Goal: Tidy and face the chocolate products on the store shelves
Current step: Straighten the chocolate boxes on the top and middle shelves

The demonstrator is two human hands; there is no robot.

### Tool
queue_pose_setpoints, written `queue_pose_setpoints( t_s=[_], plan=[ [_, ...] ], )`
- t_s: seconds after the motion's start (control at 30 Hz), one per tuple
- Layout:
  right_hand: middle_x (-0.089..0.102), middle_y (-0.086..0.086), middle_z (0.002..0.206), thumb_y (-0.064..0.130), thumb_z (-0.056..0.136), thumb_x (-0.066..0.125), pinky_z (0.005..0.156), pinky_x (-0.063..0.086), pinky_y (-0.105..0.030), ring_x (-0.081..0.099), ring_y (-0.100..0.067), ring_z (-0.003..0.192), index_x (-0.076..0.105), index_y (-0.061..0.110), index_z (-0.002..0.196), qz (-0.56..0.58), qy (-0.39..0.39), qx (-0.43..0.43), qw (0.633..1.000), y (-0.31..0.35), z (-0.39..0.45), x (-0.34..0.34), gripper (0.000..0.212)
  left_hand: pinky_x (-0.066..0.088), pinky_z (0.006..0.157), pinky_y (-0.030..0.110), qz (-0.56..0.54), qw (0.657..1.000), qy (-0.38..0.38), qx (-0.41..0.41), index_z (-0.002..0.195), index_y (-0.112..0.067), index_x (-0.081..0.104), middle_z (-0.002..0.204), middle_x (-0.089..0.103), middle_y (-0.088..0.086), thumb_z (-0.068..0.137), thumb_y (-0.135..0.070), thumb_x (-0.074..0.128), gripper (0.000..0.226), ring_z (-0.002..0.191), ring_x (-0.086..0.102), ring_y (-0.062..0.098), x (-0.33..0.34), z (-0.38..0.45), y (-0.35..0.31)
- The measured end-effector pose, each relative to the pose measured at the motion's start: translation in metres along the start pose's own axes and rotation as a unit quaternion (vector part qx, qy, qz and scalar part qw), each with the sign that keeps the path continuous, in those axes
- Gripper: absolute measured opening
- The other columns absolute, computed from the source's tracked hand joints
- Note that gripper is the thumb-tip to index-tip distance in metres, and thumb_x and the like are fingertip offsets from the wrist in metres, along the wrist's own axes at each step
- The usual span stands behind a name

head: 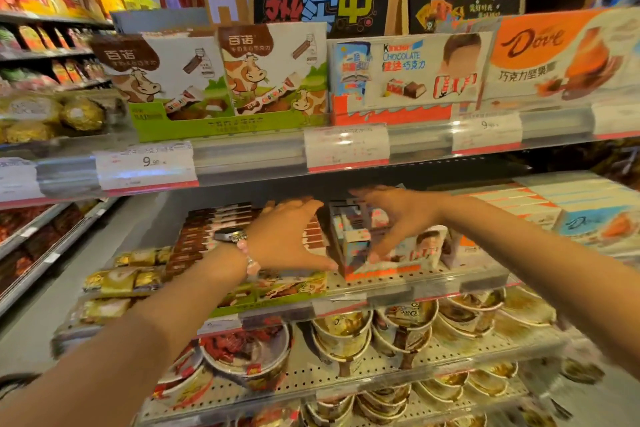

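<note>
Two outstretched arms reach into the middle shelf. Left hand, fingers spread open, rests at nine o'clock of the Kinder chocolate box. Right hand, also open, flanks it at three o'clock.

Both hands reach into the low slot between the upper shelf's price rail and the middle shelf. The left hand and right hand flank a Kinder display box, with brown chocolate stacks crowding the left (tightly packed) and flat Dove boxes the right.
</note>
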State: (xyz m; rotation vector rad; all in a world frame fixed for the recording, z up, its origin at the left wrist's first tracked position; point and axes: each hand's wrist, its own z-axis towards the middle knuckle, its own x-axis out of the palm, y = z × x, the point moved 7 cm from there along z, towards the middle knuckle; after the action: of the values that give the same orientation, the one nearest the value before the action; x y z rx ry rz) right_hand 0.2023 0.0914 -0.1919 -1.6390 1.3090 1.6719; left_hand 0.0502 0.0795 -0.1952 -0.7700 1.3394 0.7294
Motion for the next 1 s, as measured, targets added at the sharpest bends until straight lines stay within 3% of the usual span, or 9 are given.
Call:
queue_pose_setpoints(
  t_s=[0.17, 0.27, 0.33, 0.4, 0.47, 0.53, 0.63, 0.8, 1.0],
  plan=[
    [0.033, 0.006, 0.149, 0.032, 0.070, 0.083, 0.099, 0.021, -0.015, 0.032, -0.008, 0.133, 0.020, 0.023, 0.148, -0.034, 0.064, 0.070, 0.995, -0.056, -0.018, 0.002, 0.101, 0.038, 0.104, 0.033, -0.047, 0.998, 0.043, -0.001, 0.141, -0.017, 0.032, 0.143, 0.041, 0.003, 0.060, -0.065, 0.072, 0.102, 0.128, 0.042, 0.021, 0.009, 0.045, -0.035],
    [0.044, 0.006, 0.142, 0.037, 0.067, 0.084, 0.107, 0.031, -0.027, 0.041, -0.017, 0.132, 0.031, 0.029, 0.142, -0.045, 0.075, 0.082, 0.993, -0.073, -0.015, 0.003, 0.092, 0.043, 0.098, 0.028, -0.062, 0.988, 0.108, -0.091, 0.132, -0.017, 0.041, 0.133, 0.051, 0.003, 0.069, -0.052, 0.074, 0.080, 0.118, 0.051, 0.020, 0.023, 0.064, -0.027],
    [0.047, 0.006, 0.140, 0.040, 0.062, 0.086, 0.109, 0.037, -0.036, 0.045, -0.018, 0.129, 0.031, 0.030, 0.141, -0.034, 0.087, 0.069, 0.993, -0.081, -0.008, 0.006, 0.096, 0.029, 0.108, 0.023, -0.087, 0.957, 0.203, -0.188, 0.138, -0.005, 0.034, 0.144, 0.039, 0.012, 0.092, -0.022, 0.054, 0.053, 0.132, 0.038, 0.023, 0.042, 0.047, -0.007],
    [0.052, 0.008, 0.135, 0.040, 0.060, 0.086, 0.107, 0.041, -0.039, 0.049, -0.016, 0.125, 0.033, 0.032, 0.139, -0.009, 0.107, 0.055, 0.993, -0.089, 0.000, 0.009, 0.096, 0.023, 0.107, 0.018, -0.117, 0.949, 0.262, -0.132, 0.139, 0.004, 0.026, 0.149, 0.028, 0.018, 0.101, -0.013, 0.026, 0.041, 0.138, 0.028, 0.024, 0.048, 0.047, -0.008],
    [0.059, 0.010, 0.127, 0.037, 0.061, 0.086, 0.106, 0.042, -0.039, 0.055, -0.012, 0.118, 0.038, 0.032, 0.136, 0.014, 0.142, 0.042, 0.989, -0.094, 0.002, 0.014, 0.090, 0.043, 0.087, 0.010, 0.009, 0.968, 0.233, -0.090, 0.138, 0.008, 0.026, 0.148, 0.029, 0.017, 0.103, -0.011, 0.018, 0.041, 0.134, 0.035, 0.029, 0.020, 0.056, -0.033],
    [0.061, 0.010, 0.125, 0.030, 0.065, 0.085, 0.106, 0.041, -0.036, 0.056, -0.009, 0.115, 0.036, 0.030, 0.137, 0.038, 0.165, 0.039, 0.985, -0.097, 0.002, 0.018, 0.087, 0.048, 0.094, 0.031, -0.054, 0.987, 0.112, -0.103, 0.136, 0.003, 0.038, 0.139, 0.044, 0.016, 0.095, -0.016, 0.048, 0.046, 0.124, 0.048, 0.031, 0.010, 0.072, -0.040],
    [0.062, 0.010, 0.122, 0.022, 0.069, 0.083, 0.102, 0.045, -0.034, 0.059, -0.009, 0.112, 0.029, 0.030, 0.141, 0.089, 0.186, 0.035, 0.978, -0.099, 0.003, 0.023, 0.090, 0.050, 0.094, 0.043, -0.228, 0.952, 0.185, -0.089, 0.116, -0.028, 0.056, 0.110, 0.069, -0.006, 0.061, -0.038, 0.083, 0.062, 0.099, 0.066, 0.013, 0.038, 0.073, -0.047],
    [0.048, 0.007, 0.140, 0.033, 0.069, 0.082, 0.109, 0.035, -0.031, 0.044, -0.016, 0.131, 0.008, 0.027, 0.150, 0.044, 0.169, 0.022, 0.984, -0.097, 0.009, 0.019, 0.110, 0.051, 0.092, 0.035, -0.252, 0.948, 0.159, -0.112, 0.115, -0.032, 0.047, 0.110, 0.065, -0.009, 0.064, -0.034, 0.083, 0.063, 0.100, 0.063, 0.010, 0.044, 0.078, -0.037],
    [0.012, -0.002, 0.156, 0.065, 0.055, 0.078, 0.111, 0.028, -0.039, 0.017, -0.024, 0.143, 0.002, 0.029, 0.151, -0.135, 0.012, 0.022, 0.991, -0.099, 0.014, -0.008, 0.127, 0.054, 0.088, 0.038, -0.234, 0.958, 0.126, -0.107, 0.127, -0.021, 0.033, 0.111, 0.065, -0.004, 0.065, -0.033, 0.083, 0.080, 0.096, 0.065, 0.012, 0.042, 0.084, -0.030]
  ],
)
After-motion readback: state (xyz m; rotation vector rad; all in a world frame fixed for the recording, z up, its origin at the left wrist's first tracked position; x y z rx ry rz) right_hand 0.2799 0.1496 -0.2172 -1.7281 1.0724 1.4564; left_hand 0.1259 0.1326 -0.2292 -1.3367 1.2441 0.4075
